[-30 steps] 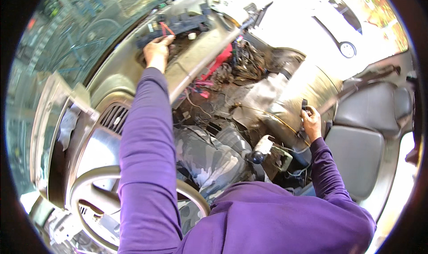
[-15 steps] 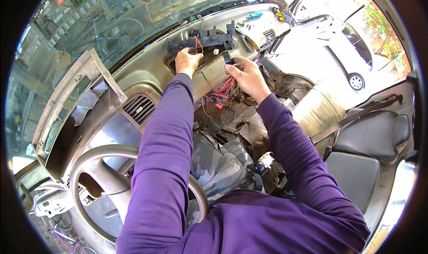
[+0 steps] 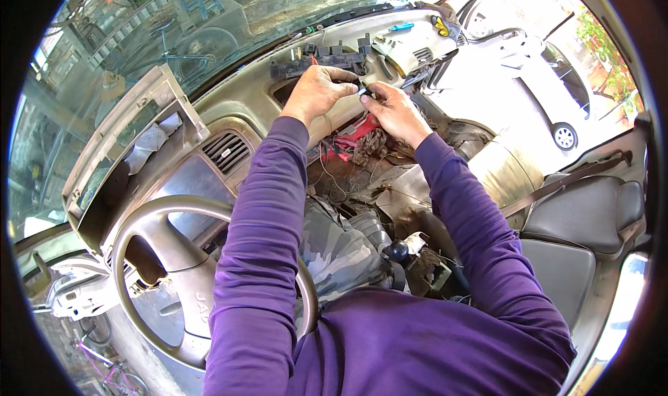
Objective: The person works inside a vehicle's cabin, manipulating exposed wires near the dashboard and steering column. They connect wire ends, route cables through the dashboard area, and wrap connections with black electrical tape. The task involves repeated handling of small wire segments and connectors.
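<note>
Both hands up over the dashboard (image 3: 242,109), fingertips nearly meeting. Right hand (image 3: 396,112): narrow pinch, thumb and forefinger on a small black piece (image 3: 362,90), which sits in the gap between the two hands. Left hand (image 3: 320,95): also closed down narrow, thumb pointing at the piece; cannot tell whether it grips the near edge or something thinner. The two-sided hold probably steadies the piece while the fingertips work at it. Just beyond the left hand, a black plastic housing with upright tabs (image 3: 339,57) lies along the dash, by an opening (image 3: 283,92); likely set there so its wiring can be reached. A short red wire (image 3: 314,60) shows above the left knuckles, its lower run hidden behind them. Below the hands, a red part (image 3: 360,127) among loose wiring; too tangled to sort. Toward the body from the right hand, a black gear knob (image 3: 396,251). Nearer the body than the left hand, the steering wheel (image 3: 161,206), its right side partly covered by the left sleeve (image 3: 261,257). Piece mostly masked by fingers: exact kind unclear, as is any link to the wire.
</note>
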The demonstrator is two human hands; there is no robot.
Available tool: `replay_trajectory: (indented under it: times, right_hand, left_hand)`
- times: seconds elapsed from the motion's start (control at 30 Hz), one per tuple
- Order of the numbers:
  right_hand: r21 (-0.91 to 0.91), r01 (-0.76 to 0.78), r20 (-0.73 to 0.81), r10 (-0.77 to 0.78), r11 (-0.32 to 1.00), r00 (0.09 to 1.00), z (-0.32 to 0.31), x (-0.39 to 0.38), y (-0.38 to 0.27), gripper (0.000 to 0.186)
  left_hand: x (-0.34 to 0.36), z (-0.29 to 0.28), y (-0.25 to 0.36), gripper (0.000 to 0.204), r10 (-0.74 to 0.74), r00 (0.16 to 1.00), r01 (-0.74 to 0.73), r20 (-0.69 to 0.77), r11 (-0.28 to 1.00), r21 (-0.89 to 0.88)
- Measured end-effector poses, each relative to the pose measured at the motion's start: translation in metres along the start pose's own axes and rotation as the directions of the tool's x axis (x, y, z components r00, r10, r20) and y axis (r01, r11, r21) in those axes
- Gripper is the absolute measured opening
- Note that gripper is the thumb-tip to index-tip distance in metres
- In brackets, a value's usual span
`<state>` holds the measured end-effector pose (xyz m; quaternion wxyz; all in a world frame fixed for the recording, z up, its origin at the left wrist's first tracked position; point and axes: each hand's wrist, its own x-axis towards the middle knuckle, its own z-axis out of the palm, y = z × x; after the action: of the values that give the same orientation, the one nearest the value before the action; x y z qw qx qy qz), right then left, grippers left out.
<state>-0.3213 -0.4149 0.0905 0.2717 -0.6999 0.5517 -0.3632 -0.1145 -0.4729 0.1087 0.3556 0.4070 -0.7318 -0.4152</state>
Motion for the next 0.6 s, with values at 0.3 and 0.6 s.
replay_trajectory:
  times: [0.3,0.6]
  right_hand:
    - [-0.249,0.142,0.228,-0.085,0.958,0.970,-0.005,0.030,-0.005,0.039]
    - [0.208,-0.432,0.427,0.316,0.878,0.847,-0.002,0.076,-0.008,0.036]
  left_hand:
    - [0.002,0.029,-0.034,0.028,0.033,0.962,0.038,-0.272,0.966,0.255]
    - [0.015,-0.014,-0.088,0.021,-0.544,0.831,0.287,0.115,0.241,-0.927]
